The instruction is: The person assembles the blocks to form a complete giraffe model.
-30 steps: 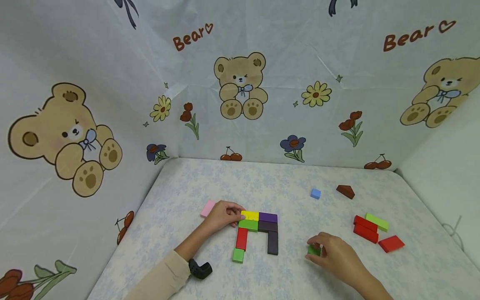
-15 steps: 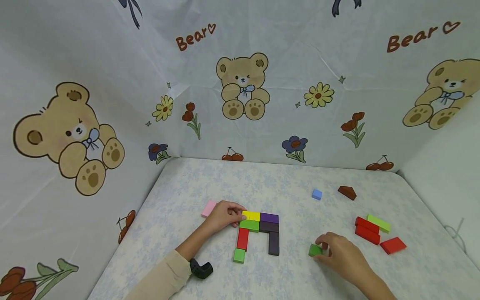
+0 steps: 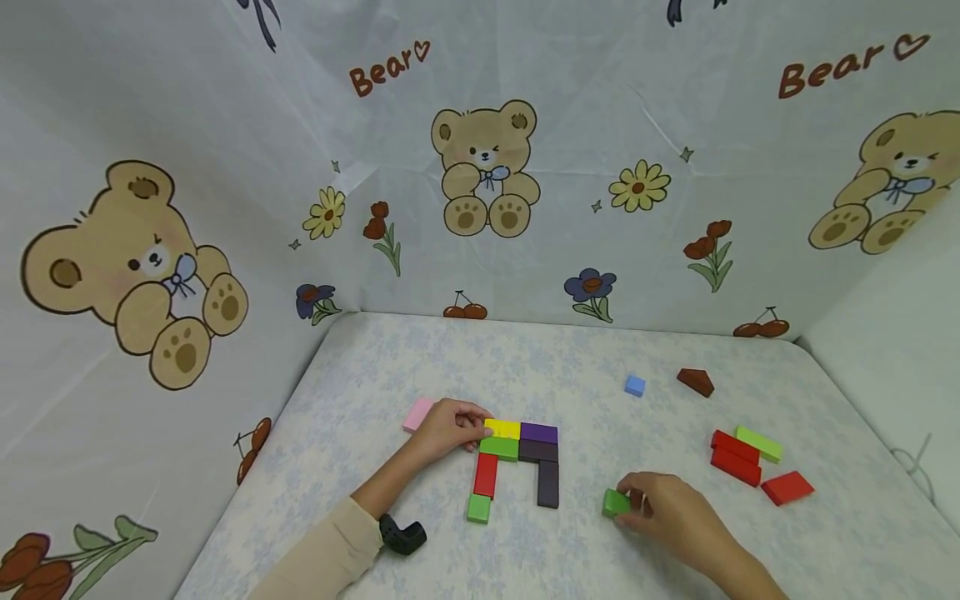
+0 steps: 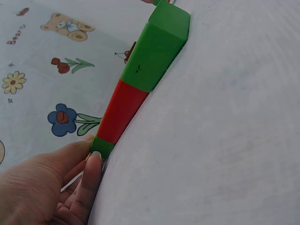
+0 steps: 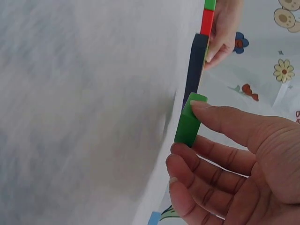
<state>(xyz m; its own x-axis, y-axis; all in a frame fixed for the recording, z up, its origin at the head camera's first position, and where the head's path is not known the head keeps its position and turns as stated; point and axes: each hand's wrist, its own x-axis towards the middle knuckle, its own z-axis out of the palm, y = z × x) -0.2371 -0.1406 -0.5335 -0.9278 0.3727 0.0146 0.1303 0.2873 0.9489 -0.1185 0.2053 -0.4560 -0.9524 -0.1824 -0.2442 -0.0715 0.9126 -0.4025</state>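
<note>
My left hand (image 3: 452, 429) rests at the left end of a flat block figure, thumb and curled fingers at the edge of the yellow block (image 3: 504, 428). A green block (image 3: 499, 449) adjoins the yellow one on the near side. Below it run a red block (image 3: 485, 475) and a small green block (image 3: 478, 508). A purple block (image 3: 539, 432) and two dark blocks, the lower one a dark upright leg (image 3: 548, 484), form the right side. My right hand (image 3: 670, 510) pinches a loose green block (image 5: 188, 123) between thumb and fingertips, to the right of the figure.
A pink block (image 3: 417, 414) lies partly behind my left hand. Farther right are a blue cube (image 3: 634, 386), a brown wedge (image 3: 696, 382), a lime block (image 3: 760, 444) and several red blocks (image 3: 787, 488). A black wrist device (image 3: 402, 536) sits by the left sleeve.
My right hand first loosened around the green block, uncovering more of it, then gripped it and moved it slightly left. My left hand stays at the yellow block.
</note>
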